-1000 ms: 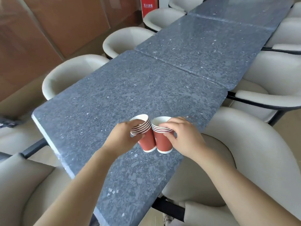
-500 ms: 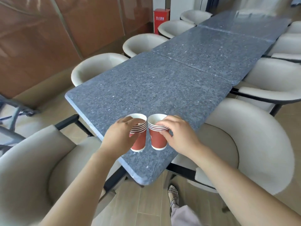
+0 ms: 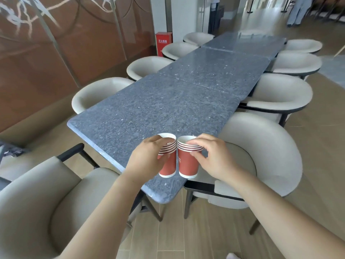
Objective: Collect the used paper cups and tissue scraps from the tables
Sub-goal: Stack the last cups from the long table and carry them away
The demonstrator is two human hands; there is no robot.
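Holding: two stacks of nested red paper cups are held upright, one in each hand, side by side and touching at the rims.
Left hand: the left hand (image 3: 147, 161) is curled round the upper part of the left cup stack (image 3: 169, 168), closed over its striped rims.
Right hand: the right hand (image 3: 212, 157) pinches the rims of the right cup stack (image 3: 186, 165) between thumb and fingertips.
Cup position: both stacks are seen over the near corner of the grey stone table (image 3: 158, 109). Whether their bases touch the top cannot be told, though they appear to be carried.
Change: a second ago the view was mostly filled by tabletop. Now the table's near edge, the wooden floor (image 3: 186, 240) and the cream chairs (image 3: 270, 156) are seen, so the cups have been drawn back towards the table's end.
Meaning for task: the gathered cups are judged ready to be carried away. With both hands full, tissue scraps could hardly be picked up unless the stacks are merged first.
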